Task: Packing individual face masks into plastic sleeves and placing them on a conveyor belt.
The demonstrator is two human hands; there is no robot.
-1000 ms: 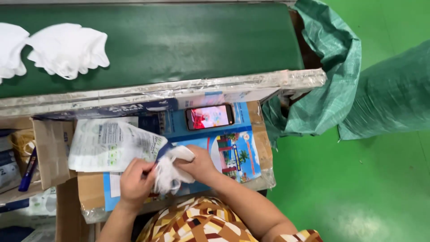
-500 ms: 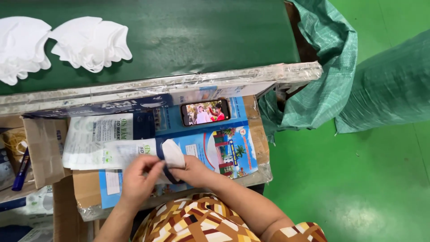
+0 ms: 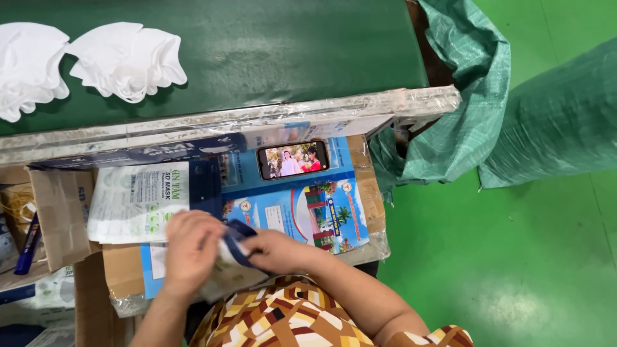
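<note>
Both of my hands are close together low in the head view, over a cardboard box. My left hand (image 3: 189, 250) and my right hand (image 3: 273, 249) grip one packet (image 3: 234, 247) between them, a plastic bag with a dark blue edge; its contents are hidden by my fingers. A stack of printed plastic packets (image 3: 132, 202) lies just beyond my left hand. Two piles of white face masks (image 3: 128, 61) rest on the green conveyor belt (image 3: 289, 51) at the far left.
A phone (image 3: 294, 159) with a lit screen lies on a blue printed sheet (image 3: 315, 215) atop the cardboard box (image 3: 373, 193). Green woven sacks (image 3: 546, 115) stand at the right on the green floor. Cardboard and a blue pen (image 3: 27, 247) sit at the left.
The white masks that my hands held a second ago have gone inside the blue-edged packet. My hands have closed together on it. The camera has tilted slightly, so the belt piles sit further right.
</note>
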